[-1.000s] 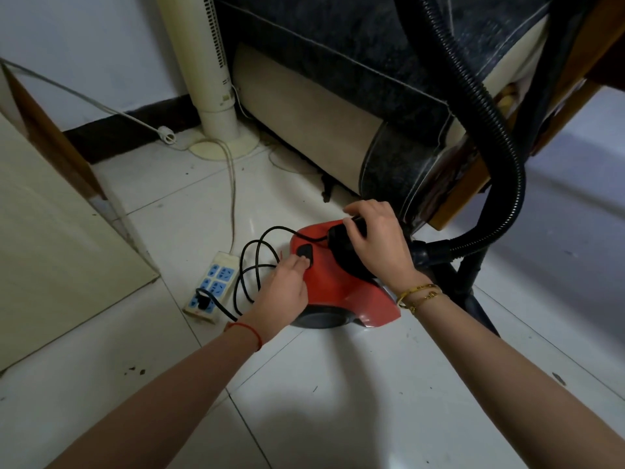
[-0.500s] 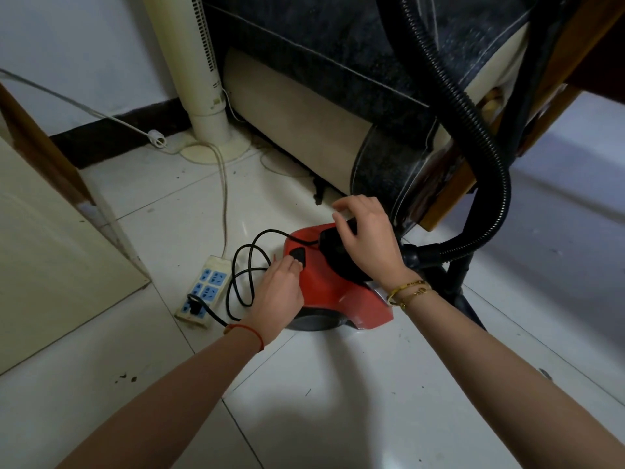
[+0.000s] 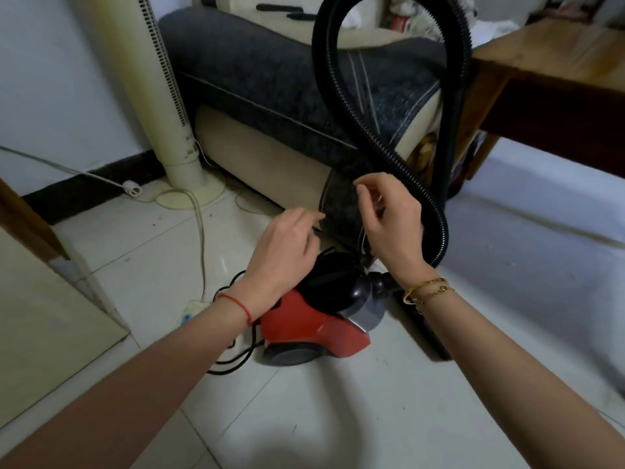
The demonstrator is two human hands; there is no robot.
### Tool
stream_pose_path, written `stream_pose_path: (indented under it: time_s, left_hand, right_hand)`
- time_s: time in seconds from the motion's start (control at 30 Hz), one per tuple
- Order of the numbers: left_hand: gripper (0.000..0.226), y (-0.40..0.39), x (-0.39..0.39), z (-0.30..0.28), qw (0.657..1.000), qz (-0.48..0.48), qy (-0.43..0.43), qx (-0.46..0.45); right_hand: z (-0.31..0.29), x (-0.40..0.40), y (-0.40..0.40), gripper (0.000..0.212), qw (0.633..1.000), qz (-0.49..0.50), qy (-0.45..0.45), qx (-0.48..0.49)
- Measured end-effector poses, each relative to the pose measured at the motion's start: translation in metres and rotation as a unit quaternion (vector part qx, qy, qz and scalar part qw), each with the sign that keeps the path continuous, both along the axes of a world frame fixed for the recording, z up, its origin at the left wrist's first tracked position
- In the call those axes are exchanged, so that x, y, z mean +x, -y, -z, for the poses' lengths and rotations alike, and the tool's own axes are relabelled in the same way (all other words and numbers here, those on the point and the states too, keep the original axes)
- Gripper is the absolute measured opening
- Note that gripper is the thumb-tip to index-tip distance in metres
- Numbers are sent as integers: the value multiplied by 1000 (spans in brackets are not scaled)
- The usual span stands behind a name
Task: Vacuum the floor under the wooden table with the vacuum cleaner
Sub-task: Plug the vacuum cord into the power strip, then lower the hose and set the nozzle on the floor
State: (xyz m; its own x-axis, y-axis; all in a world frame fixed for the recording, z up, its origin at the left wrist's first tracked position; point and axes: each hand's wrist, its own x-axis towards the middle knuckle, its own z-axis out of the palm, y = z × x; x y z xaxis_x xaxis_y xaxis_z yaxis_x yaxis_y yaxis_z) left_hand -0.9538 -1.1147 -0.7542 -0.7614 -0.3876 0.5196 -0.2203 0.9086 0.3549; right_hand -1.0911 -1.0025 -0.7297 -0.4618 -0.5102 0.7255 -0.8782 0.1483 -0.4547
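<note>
Vacuum cleaner (image 3: pixel 314 324): on the floor beside the sofa, hose (image 3: pixel 358 106) looped up within reach.
Left hand (image 3: pixel 282 252): above the body, fingers loosely curled (holding nothing).
Right hand (image 3: pixel 389 220): beside the hose, fingers loosely curled, empty.
Wooden table (image 3: pixel 554 69): right, floor beneath judged unvacuumed.

Left forearm (image 3: pixel 216 319) covers most of the power strip (image 3: pixel 192 308) at centre left. Wooden table (image 3: pixel 548 82) is cut off by the right edge, upper right. Hose (image 3: pixel 341 96) loop leaves the top edge. Both hands are motion-blurred; finger positions cannot be told.
</note>
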Motion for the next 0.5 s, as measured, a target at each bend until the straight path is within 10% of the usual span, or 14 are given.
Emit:
stream_pose_path:
  time_s: [0.5]
  left_hand:
    - [38,-29,-138,-136,978,141,-12,-150]
  right_hand:
    - [-48,-128,-44,20,985,162,40,52]
